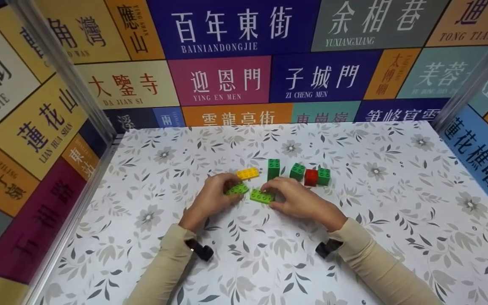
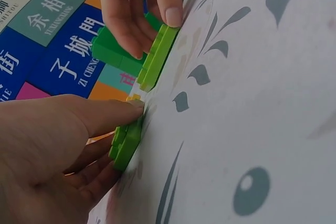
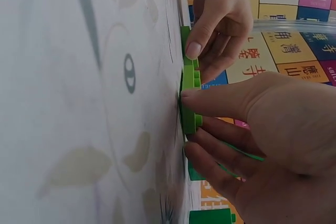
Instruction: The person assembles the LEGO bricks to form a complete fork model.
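Left hand [image 1: 216,192]: one, thumb and fingers pinching the left lime-green brick [image 1: 236,189] by its sides. Right hand [image 1: 297,197]: one, thumb and fingers pinching the right lime-green brick [image 1: 262,196], a studded rectangular piece. Both lime-green bricks sit between the hands, studs up, near each other with a narrow gap (whether either rests fully on the worktop [image 1: 244,267] cannot be told).

Yellow brick [image 1: 248,173]: one, lying flat just behind the left lime-green brick. Tall green brick [image 1: 273,168]: one, upright behind the right hand. Middle green brick [image 1: 297,170]: one, to the right of the tall one. Red brick [image 1: 311,177]: one, between the middle green brick and the far-right green brick [image 1: 324,176]. Worktop covering: white, printed with grey leaves and flowers.
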Demonstrator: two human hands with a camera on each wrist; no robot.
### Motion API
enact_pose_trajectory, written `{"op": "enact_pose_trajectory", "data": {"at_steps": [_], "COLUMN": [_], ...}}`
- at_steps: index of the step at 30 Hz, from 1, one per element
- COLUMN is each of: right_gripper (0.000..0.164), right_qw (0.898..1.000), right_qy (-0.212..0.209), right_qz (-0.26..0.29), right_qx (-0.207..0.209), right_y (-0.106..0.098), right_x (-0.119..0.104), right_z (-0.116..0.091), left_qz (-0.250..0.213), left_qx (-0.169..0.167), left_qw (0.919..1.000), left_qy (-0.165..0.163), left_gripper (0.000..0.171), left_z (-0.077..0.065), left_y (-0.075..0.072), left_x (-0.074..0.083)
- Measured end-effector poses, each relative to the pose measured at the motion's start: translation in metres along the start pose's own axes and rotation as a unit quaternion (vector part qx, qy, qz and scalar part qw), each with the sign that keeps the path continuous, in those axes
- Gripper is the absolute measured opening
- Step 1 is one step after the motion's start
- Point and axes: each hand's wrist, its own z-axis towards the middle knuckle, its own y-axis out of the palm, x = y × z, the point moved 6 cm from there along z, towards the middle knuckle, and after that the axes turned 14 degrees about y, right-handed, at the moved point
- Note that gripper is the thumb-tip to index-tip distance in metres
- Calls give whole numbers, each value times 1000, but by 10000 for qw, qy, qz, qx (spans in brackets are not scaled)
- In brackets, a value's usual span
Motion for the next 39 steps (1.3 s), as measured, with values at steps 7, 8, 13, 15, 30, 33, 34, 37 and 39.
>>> {"op": "enact_pose_trajectory", "data": {"at_steps": [7,8,13,15,30,33,34,37,39], "right_gripper": [45,45,46,47,41,40,40,37,36], "right_qw": [9998,9997,9994,9994,9999,10000,10000,9999,9999], "right_qy": [-60,-68,-39,7,-51,30,45,56,28], "right_qz": [199,235,344,345,142,61,37,76,118], "right_qx": [12,22,2,-20,-12,-64,-73,-96,-98], "right_y": [-8,-9,-14,-16,-22,-22,-22,-21,-21], "right_x": [5,5,10,13,34,36,37,38,39], "right_z": [-12,-13,-24,-29,-57,-57,-56,-56,-55], "left_qz": [-106,-125,-245,-259,-322,-266,-253,-189,-165], "left_qx": [-73,-92,-286,-420,-1241,-1289,-1303,-1317,-1322], "left_qw": [9998,9996,9988,9982,9880,9873,9871,9865,9862], "left_qy": [174,216,320,352,856,892,900,957,984], "left_gripper": [35,35,35,36,36,36,36,35,35], "left_z": [2,2,3,4,3,2,2,2,2], "left_y": [3,4,12,16,44,47,48,50,51], "left_x": [7,9,19,24,52,53,54,54,54]}}
